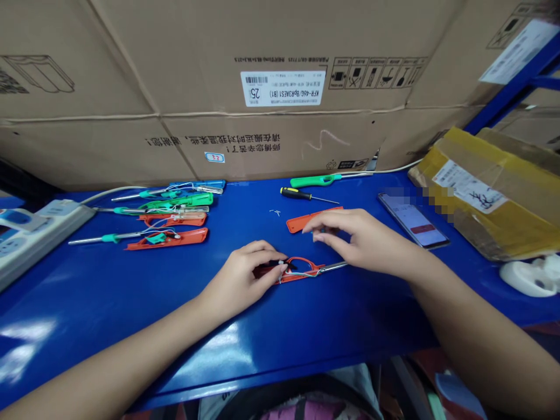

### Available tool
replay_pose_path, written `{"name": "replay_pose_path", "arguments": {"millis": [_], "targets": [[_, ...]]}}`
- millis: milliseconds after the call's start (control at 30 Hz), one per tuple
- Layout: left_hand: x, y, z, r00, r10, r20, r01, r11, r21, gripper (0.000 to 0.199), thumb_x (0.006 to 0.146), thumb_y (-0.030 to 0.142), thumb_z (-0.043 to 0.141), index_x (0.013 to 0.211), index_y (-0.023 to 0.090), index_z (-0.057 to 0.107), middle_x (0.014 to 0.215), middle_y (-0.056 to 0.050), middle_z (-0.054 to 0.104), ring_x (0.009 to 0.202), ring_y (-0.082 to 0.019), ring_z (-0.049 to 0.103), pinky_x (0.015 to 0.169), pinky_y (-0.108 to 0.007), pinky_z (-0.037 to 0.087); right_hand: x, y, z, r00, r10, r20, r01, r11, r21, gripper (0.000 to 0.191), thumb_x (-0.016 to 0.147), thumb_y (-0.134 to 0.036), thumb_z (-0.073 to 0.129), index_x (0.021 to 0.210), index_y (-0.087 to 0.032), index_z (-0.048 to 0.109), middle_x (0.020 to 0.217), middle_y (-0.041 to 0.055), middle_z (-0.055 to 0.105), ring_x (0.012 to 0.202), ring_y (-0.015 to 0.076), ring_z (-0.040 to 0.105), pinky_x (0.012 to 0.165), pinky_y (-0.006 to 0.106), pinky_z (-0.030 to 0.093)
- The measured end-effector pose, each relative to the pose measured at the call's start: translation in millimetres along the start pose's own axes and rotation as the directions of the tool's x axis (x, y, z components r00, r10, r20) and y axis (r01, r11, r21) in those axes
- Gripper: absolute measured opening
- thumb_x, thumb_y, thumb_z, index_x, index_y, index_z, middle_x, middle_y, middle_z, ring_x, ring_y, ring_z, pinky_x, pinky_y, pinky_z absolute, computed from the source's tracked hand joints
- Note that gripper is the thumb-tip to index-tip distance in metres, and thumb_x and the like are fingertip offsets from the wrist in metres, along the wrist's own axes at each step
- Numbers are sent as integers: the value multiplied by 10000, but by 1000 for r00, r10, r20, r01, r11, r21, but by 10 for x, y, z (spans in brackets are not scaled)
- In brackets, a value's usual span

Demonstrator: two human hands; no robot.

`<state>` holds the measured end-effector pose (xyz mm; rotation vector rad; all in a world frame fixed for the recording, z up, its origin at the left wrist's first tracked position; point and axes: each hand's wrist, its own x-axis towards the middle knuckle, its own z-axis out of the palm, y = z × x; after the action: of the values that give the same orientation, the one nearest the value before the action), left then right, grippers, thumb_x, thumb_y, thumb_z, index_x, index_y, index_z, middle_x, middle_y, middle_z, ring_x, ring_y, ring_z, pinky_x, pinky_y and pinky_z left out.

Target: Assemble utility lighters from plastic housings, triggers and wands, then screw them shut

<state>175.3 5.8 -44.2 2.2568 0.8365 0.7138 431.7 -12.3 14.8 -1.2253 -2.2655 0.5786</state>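
On the blue table, my left hand (256, 269) is closed on the left end of an orange lighter half (301, 276), whose thin wires and metal tube (335, 267) extend to the right. A small black part (289, 265) shows beside the fingertips. Above and to the right, my right hand (350, 236) hovers with its fingers bent together; a tiny teal bit shows at the fingertips, too small to name. Partly behind that hand lies another orange shell half (301, 222). Several opened lighters, including an orange one (188, 238), lie in a row at the left.
A yellow-black screwdriver (297, 193) and green lighter (319, 181) lie at the back. A phone (413, 221), a taped box (494, 192) and a white object (527, 278) are at right. A power strip (48, 233) sits left. Large cartons (196, 70) stand behind the blue table (245, 344).
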Motion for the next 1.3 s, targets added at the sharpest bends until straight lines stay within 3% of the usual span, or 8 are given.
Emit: {"name": "replay_pose_path", "arguments": {"millis": [200,400,533,700,833,967,1100,1300], "targets": [[11,10,-21,998,42,-41,-43,999,-24,129,931,200,654,972,189,775,936,-56,732,829,-154,698,769,-258,561,63,31,214,985,173,2,-162,919,359,305,921,-178,567,1199,-183,692,1231,101,686,808,133,643,800,318,565],[16,12,-40,999,25,-23,-25,1000,7,187,924,219,666,1077,203,773,983,-69,736,853,-168,707,769,-269,575,78,133,226,864,414,285,-476,492,729,234,851,-278,740,1048,-155,767,993,73,765,801,119,697,845,285,568],[15,-12,-44,999,49,4,-49,999,-11,167,936,211,648,1016,209,794,957,-70,744,849,-173,715,769,-279,585,86,137,201,873,336,354,-442,238,865,211,787,-260,811,973,-161,793,965,49,763,792,83,673,836,220,558],[22,-4,-78,996,94,-9,-94,996,6,148,942,197,645,998,194,781,945,-60,759,859,-168,720,794,-269,582,113,115,211,881,340,329,-388,119,914,208,755,-218,836,949,-157,794,975,49,769,795,81,688,825,194,571],[17,63,-111,995,93,-45,-92,995,24,136,941,193,651,1008,195,769,958,-43,773,859,-153,729,815,-248,578,123,78,258,854,444,270,-372,159,915,231,709,-251,876,895,-156,777,972,54,772,921,138,723,923,263,577],[-2,132,-80,994,-48,-101,35,991,-132,101,910,225,689,954,186,771,938,-44,773,778,-151,747,730,-228,613,134,12,335,878,462,123,-315,367,875,282,661,-334,904,809,-163,735,873,22,734,827,137,700,891,331,583],[-6,151,-29,970,-236,-64,190,893,-408,129,871,280,723,893,159,763,881,-55,746,722,-168,753,648,-229,634,119,-34,413,958,276,-72,-127,639,759,245,719,-352,860,754,-171,698,891,33,654,908,159,651,901,345,559],[13,115,-37,969,-235,-79,187,902,-389,98,853,211,704,870,166,789,865,-47,741,718,-128,711,628,-179,580,49,-50,436,994,63,-90,-4,839,544,66,843,-226,734,853,-189,680,1094,63,585,897,137,648,816,298,584]]}}
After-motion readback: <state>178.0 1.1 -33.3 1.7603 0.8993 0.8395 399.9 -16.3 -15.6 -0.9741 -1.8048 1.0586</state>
